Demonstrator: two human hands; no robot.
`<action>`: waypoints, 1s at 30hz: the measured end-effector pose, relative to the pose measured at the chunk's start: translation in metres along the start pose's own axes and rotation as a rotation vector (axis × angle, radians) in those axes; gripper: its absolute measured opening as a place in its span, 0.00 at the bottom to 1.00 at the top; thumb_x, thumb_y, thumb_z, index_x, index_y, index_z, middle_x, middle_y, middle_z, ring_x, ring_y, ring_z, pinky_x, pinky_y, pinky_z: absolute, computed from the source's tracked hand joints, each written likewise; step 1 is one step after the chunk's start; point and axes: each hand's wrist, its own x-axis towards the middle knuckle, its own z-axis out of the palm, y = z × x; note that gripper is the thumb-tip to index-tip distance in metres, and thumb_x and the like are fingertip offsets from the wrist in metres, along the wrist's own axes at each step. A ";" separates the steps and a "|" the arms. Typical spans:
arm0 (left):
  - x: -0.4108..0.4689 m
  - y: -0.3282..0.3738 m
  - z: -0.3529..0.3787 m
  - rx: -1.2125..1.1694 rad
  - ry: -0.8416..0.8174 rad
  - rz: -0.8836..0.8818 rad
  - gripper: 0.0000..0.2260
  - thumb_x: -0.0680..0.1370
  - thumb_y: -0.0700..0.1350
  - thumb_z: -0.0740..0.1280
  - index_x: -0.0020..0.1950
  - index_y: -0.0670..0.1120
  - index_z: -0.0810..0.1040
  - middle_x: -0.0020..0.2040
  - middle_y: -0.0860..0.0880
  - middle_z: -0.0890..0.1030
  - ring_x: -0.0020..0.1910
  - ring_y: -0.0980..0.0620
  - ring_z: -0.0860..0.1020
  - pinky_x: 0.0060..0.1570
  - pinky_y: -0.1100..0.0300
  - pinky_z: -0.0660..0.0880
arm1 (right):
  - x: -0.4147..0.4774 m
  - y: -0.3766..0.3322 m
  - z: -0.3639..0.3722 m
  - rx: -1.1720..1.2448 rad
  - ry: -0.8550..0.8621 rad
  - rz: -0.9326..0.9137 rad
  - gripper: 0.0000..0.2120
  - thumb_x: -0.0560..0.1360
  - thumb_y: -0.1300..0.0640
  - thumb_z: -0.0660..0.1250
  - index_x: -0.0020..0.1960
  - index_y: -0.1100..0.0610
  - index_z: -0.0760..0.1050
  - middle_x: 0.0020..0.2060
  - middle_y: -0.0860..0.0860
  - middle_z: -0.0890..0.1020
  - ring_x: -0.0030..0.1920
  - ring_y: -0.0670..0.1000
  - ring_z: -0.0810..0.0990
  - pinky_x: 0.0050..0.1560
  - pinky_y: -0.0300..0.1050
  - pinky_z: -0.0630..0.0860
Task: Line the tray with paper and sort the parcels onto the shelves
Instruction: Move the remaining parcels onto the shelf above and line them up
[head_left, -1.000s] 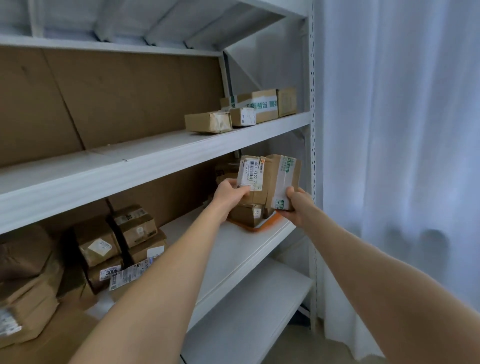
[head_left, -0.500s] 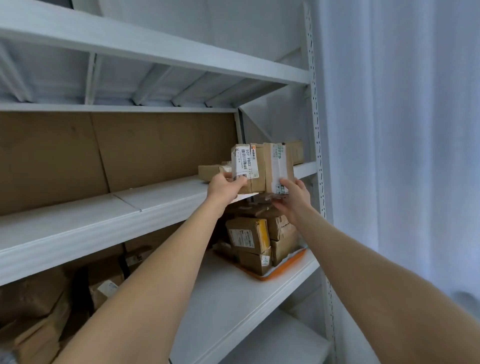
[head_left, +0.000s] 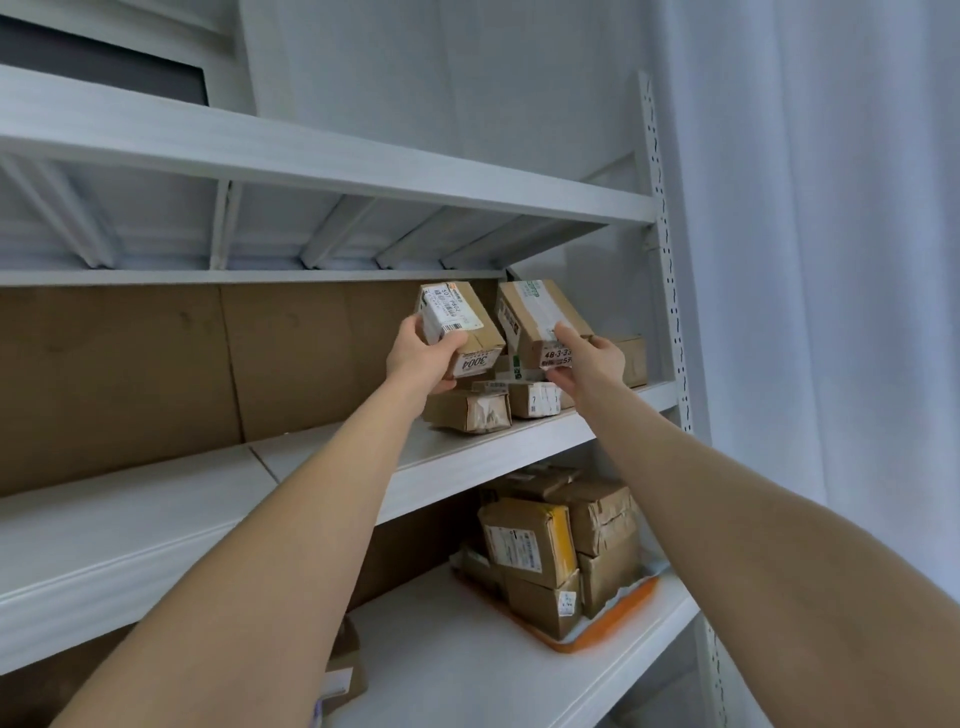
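Up off the orange tray (head_left: 618, 631), the 3004 parcel (head_left: 460, 325) in our closed left grip (head_left: 423, 358) and the taped parcel (head_left: 540, 317) in our closed right grip (head_left: 589, 364) now hang above the shelf (head_left: 530, 442); next we set them down.

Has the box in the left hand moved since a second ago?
Yes, upward: the box was below the middle shelf, over the orange tray; now the left hand holds it above that shelf.
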 end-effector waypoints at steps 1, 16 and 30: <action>0.005 -0.001 -0.001 -0.001 -0.005 -0.008 0.29 0.76 0.48 0.69 0.74 0.55 0.61 0.64 0.48 0.74 0.49 0.48 0.81 0.35 0.57 0.81 | 0.007 0.001 0.002 -0.042 0.014 -0.007 0.22 0.74 0.53 0.73 0.63 0.56 0.70 0.55 0.57 0.80 0.53 0.55 0.82 0.46 0.46 0.83; 0.061 -0.034 0.036 0.155 0.014 -0.238 0.29 0.80 0.56 0.56 0.78 0.58 0.48 0.53 0.46 0.81 0.34 0.52 0.80 0.19 0.65 0.71 | 0.074 0.030 0.034 -0.475 0.081 -0.088 0.22 0.76 0.44 0.68 0.61 0.59 0.73 0.51 0.55 0.82 0.46 0.52 0.83 0.46 0.48 0.83; 0.061 -0.044 0.030 0.310 -0.235 -0.209 0.42 0.69 0.71 0.65 0.77 0.58 0.52 0.68 0.47 0.71 0.46 0.48 0.79 0.23 0.63 0.76 | 0.075 0.048 0.037 -0.776 0.157 -0.195 0.20 0.78 0.53 0.67 0.66 0.56 0.66 0.62 0.57 0.73 0.57 0.57 0.76 0.57 0.53 0.78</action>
